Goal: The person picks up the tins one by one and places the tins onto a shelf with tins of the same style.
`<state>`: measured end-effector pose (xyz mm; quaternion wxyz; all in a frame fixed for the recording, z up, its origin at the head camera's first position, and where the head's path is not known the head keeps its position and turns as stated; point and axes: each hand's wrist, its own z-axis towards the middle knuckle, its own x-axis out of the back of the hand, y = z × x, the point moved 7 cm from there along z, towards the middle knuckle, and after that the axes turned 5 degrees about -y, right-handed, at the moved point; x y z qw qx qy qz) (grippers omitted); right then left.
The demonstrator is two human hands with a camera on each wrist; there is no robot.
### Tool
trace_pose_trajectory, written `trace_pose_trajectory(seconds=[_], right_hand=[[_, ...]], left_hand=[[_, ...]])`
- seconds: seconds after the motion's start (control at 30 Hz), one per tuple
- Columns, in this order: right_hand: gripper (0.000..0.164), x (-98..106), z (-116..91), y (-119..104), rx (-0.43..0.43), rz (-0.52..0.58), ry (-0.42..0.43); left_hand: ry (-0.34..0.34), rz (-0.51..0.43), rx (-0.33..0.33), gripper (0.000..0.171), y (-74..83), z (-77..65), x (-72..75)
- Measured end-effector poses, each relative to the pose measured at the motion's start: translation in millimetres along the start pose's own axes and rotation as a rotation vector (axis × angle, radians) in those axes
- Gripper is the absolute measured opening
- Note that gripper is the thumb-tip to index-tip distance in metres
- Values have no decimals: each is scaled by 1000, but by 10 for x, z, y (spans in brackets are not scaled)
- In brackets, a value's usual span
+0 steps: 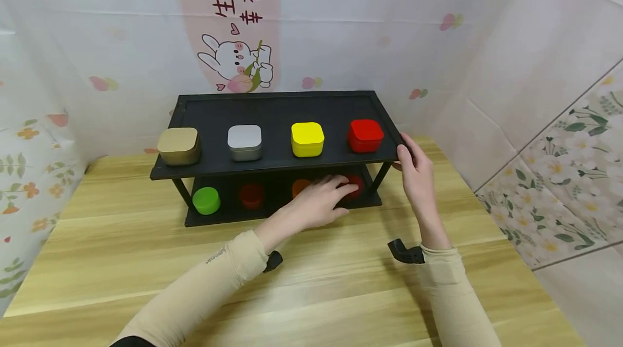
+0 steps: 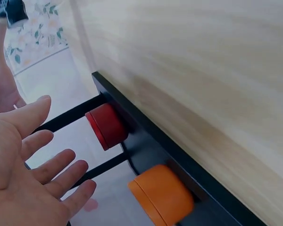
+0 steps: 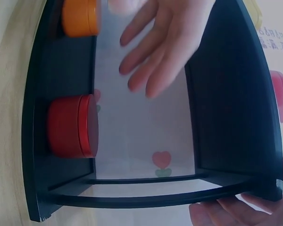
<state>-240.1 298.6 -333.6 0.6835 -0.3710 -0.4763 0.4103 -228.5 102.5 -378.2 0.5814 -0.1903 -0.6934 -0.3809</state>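
Note:
A black two-tier shelf (image 1: 272,112) stands on the wooden table. My right hand (image 1: 419,174) grips the right end of its upper board, thumb toward the top near the front corner. My left hand (image 1: 316,202) reaches in front of the lower board, fingers spread and apart from the tins in the left wrist view. Nearest to it on that board are a round red tin (image 2: 108,125) and a round orange tin (image 2: 162,195). Further left on the lower board sit a dark red round tin (image 1: 251,195) and a green round tin (image 1: 206,201).
Along the upper board stand square tins: gold (image 1: 179,146), silver (image 1: 245,142), yellow (image 1: 307,139) and red (image 1: 366,135). Behind the shelf hangs a printed cloth (image 1: 340,55). A flowered panel (image 1: 574,174) borders the table (image 1: 331,293) on the right.

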Motion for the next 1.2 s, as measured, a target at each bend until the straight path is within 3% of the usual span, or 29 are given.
trace_pose_trajectory(seconds=[0.4,0.6,0.8,1.03,1.2], right_hand=[[48,213,88,98,28,16,47],[47,343,110,141,30,24,79],[46,436,88,177,33,20,109],[48,459,91,191,45,-102,98],[50,485,48,181,55,-227,106]], left_hand=[[75,82,-96,59,95,-340,40],[113,136,-131,60,177,-486,129],[124,132,-162,61,233,-599,171],[69,166,-111,63,169,-779,157],[23,131,-69,67,87,-922,154]])
